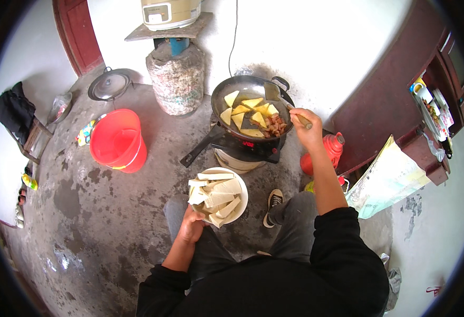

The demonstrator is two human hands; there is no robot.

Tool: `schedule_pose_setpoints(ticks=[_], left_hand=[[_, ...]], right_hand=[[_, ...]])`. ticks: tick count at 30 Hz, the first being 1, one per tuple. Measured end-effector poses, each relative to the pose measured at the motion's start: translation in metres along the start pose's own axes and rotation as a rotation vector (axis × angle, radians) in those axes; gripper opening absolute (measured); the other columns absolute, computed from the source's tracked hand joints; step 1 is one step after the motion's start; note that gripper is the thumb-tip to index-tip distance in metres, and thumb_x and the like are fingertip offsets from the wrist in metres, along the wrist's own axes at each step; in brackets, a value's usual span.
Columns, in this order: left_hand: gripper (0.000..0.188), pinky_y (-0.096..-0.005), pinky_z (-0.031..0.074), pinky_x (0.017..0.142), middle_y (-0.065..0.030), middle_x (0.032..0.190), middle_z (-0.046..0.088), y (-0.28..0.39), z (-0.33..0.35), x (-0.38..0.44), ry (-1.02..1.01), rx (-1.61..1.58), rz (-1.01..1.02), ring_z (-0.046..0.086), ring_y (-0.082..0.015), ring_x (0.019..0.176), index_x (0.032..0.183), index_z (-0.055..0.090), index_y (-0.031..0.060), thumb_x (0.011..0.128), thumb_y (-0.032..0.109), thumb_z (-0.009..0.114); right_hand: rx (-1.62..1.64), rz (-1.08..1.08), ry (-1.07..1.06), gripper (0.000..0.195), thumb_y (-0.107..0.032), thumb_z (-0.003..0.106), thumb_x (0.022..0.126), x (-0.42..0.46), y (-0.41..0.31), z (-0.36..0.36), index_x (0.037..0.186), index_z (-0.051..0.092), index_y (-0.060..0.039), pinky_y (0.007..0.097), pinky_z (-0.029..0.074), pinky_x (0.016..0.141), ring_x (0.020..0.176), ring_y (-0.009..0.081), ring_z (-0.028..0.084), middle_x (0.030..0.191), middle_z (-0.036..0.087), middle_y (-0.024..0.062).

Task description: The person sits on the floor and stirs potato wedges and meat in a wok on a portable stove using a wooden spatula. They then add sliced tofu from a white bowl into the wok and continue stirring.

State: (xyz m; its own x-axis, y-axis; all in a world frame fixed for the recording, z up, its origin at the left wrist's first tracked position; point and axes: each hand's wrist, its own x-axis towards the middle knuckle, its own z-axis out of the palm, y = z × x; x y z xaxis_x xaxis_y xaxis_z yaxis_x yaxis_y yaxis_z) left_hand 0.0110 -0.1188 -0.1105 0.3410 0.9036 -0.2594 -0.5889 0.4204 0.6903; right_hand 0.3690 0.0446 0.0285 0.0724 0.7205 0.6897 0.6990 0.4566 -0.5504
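Note:
My left hand (192,225) holds a white bowl (243,202) by its lower left rim, piled with pale tofu slices (221,194). My right hand (308,126) grips the wooden handle of a metal spatula (272,92), whose blade rests inside the right wall of a dark wok (220,95). Yellowish triangular tofu pieces (251,103) are spread over the wok's bottom. Browned meat pieces (276,126) lie together at its lower right. Beneath the wok is a black induction cooker (271,152) with a lit red display, standing on a round pale support (236,161).
A red bucket (119,140) stands on the floor at left, near a lidded pan (109,85). Behind the wok, a rice cooker (171,14) sits on a board over a gas cylinder (176,79). A red thermos (331,148) stands beside my right forearm.

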Motion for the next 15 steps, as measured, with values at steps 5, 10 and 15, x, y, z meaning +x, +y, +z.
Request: schedule_pose_setpoints(ticks=[5,10,15], left_hand=[[0.078,-0.0379,0.053,0.079,-0.0125,0.124,0.054,0.001,0.005,-0.002,0.024,-0.028,0.036,0.058,-0.026,0.106,0.136,0.036,-0.0005,0.065,0.019,0.061],[0.08,-0.0379,0.053,0.078,-0.0129,0.125,0.053,0.0,0.002,-0.001,0.033,-0.016,0.028,0.058,-0.0264,0.105,0.137,0.034,-0.0003,0.065,0.02,0.061],[0.081,-0.0387,0.053,0.079,-0.0129,0.126,0.052,0.003,0.008,-0.003,0.045,-0.016,0.017,0.058,-0.0265,0.105,0.138,0.033,0.0001,0.065,0.02,0.061]], right_hand=[[-0.051,-0.004,0.027,0.01,-0.004,0.068,0.078,0.001,0.012,-0.006,0.087,0.068,-0.0067,0.0329,0.051,0.069,0.076,0.029,0.066,0.084,0.068,0.0128],[-0.082,0.02,0.021,0.009,-0.004,0.068,0.078,0.004,0.011,-0.009,0.087,0.068,-0.0065,0.033,0.051,0.069,0.076,0.0282,0.066,0.081,0.068,0.0122],[-0.007,0.327,0.013,0.005,-0.007,0.066,0.082,0.001,0.007,-0.016,0.085,0.068,-0.0038,0.0301,0.052,0.06,0.066,0.0189,0.067,0.077,0.068,0.01]])
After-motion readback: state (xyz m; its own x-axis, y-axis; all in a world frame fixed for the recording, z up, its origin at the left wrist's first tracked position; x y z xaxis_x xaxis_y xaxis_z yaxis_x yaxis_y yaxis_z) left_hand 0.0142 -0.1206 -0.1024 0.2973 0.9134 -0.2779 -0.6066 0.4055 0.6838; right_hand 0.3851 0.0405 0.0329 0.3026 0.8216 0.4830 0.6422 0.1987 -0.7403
